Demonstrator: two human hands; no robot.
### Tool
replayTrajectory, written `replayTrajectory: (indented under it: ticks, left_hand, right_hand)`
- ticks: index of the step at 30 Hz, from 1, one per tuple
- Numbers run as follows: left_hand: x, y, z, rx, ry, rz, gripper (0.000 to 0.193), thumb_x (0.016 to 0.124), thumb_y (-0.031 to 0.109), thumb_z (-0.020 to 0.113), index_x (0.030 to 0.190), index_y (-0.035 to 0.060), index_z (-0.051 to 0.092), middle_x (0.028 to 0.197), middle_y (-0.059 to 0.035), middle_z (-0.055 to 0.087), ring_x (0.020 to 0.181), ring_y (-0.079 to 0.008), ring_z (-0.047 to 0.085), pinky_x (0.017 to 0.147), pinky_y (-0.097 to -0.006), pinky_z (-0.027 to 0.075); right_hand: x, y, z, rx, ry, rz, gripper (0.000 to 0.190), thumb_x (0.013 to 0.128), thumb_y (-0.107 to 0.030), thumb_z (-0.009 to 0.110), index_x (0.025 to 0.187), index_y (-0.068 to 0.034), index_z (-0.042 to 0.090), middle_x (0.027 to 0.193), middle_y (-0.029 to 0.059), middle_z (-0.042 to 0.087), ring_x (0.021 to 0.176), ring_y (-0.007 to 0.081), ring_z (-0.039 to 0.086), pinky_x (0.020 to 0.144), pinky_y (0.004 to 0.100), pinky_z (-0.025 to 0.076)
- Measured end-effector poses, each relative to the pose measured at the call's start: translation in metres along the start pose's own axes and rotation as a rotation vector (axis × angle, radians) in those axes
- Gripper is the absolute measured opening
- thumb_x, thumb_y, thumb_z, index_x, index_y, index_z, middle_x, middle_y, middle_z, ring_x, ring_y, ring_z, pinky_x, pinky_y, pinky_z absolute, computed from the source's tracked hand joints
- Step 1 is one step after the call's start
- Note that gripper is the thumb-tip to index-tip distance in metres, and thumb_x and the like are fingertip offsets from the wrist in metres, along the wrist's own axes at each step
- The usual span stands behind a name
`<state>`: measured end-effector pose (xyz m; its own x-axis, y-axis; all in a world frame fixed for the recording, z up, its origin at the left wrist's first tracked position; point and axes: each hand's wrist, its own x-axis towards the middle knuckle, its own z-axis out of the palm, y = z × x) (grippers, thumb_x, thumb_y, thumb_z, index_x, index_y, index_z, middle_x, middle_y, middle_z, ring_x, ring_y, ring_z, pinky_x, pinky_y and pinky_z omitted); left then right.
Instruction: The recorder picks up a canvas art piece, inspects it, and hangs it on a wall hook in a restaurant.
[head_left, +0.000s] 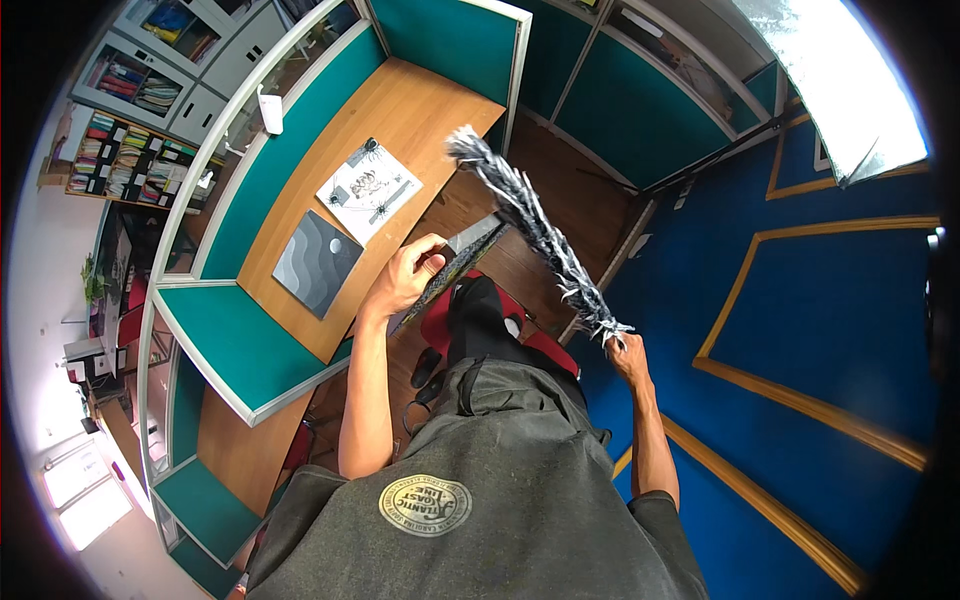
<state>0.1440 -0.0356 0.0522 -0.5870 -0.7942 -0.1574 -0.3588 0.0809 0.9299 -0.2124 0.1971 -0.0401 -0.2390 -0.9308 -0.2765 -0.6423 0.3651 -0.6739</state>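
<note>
My left hand (410, 274) grips the edge of a thin dark panel (444, 279) with a mottled yellowish and grey surface, tilted and seen nearly edge-on. The far end of the panel meets the middle of a long, shaggy black-and-white duster (541, 238); whether they touch, I cannot tell. My right hand (627, 354) is closed around the duster's near end, and its far end points up and left. On the wooden desk lie a white picture panel (386, 180) with black spider shapes and a grey canvas (318, 262) with wavy bands and a pale disc.
Teal partitions (247, 225) with white frames border the wooden desk (405, 94) at the left. Below me is a red chair seat (435, 322), with dark footwear (427, 367) on the floor. A blue wall (817, 300) with wooden trim stands at the right.
</note>
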Motion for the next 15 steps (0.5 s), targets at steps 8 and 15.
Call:
replayTrajectory:
  ticks: [8,15]
  left_hand:
    - [0.000,-0.023,0.003,0.043,0.117,0.072,0.047,0.088,0.040,0.055,0.104,-0.0040,0.053,0.082,-0.0039,0.052,0.076,-0.0107,0.045,0.070,-0.0254,0.041]
    - [-0.001,0.005,0.004,0.030,0.037,0.080,0.023,0.089,0.022,0.055,0.098,0.0007,0.053,0.084,-0.0105,0.057,0.069,-0.0204,0.049,0.065,-0.0301,0.042]
  right_hand:
    - [-0.008,-0.009,0.001,-0.064,-0.088,-0.118,0.030,0.079,-0.023,0.048,0.066,0.003,0.056,0.054,0.0193,0.050,0.048,0.0302,0.053,0.049,0.0392,0.040]
    - [-0.003,0.003,0.004,-0.044,0.113,0.214,0.037,0.083,-0.030,0.051,0.066,0.002,0.057,0.054,0.0188,0.051,0.047,0.0281,0.052,0.050,0.0402,0.040]
